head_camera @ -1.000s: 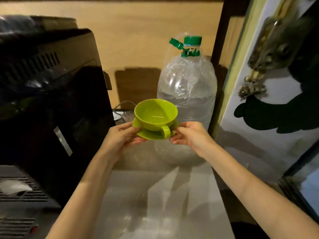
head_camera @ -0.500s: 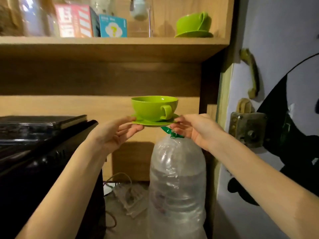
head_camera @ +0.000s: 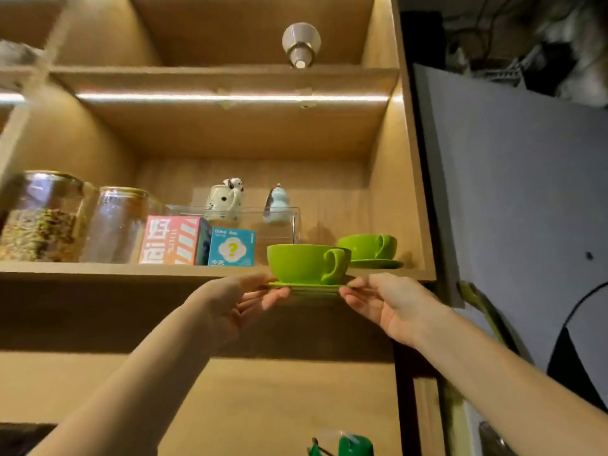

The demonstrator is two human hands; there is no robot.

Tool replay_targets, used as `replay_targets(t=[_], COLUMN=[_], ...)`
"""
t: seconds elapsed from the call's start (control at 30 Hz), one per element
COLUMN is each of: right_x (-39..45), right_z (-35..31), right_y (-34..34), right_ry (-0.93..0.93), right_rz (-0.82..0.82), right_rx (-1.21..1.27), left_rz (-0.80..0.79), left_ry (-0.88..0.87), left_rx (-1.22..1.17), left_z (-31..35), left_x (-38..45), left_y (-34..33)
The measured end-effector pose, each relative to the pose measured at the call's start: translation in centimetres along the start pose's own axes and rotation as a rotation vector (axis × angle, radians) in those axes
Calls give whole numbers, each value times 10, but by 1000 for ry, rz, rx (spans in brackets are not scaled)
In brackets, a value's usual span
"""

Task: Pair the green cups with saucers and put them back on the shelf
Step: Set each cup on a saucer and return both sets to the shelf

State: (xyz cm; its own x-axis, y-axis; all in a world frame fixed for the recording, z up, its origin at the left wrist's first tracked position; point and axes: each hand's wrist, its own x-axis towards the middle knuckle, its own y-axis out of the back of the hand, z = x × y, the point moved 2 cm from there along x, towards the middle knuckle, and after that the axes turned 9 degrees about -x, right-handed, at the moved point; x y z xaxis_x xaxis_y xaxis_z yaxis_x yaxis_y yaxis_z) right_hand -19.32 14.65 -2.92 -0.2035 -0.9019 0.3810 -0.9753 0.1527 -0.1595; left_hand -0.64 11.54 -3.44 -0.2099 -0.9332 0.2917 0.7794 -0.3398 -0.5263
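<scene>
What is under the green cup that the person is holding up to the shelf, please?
A green saucer sits under the cup, held at its edges by the left hand and right hand. The saucer's middle is covered.

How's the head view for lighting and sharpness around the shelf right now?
Head view: a bright light strip glares above the shelf, the glass jars at far left are smeared, and wide-angle distortion bends the shelf edges; the held green cup is evenly lit and sharp.
</scene>
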Motion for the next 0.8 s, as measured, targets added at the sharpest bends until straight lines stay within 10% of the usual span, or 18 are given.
replay_targets(t=[0.8], right_x=[93], right_z=[-24], right_y=[-37], right_ry=[6], right_rz=[-12], right_rx=[-34], left_rz=[145], left_ry=[-121], left_rx=[152], left_z=[39], left_x=[91], left_y=[-4])
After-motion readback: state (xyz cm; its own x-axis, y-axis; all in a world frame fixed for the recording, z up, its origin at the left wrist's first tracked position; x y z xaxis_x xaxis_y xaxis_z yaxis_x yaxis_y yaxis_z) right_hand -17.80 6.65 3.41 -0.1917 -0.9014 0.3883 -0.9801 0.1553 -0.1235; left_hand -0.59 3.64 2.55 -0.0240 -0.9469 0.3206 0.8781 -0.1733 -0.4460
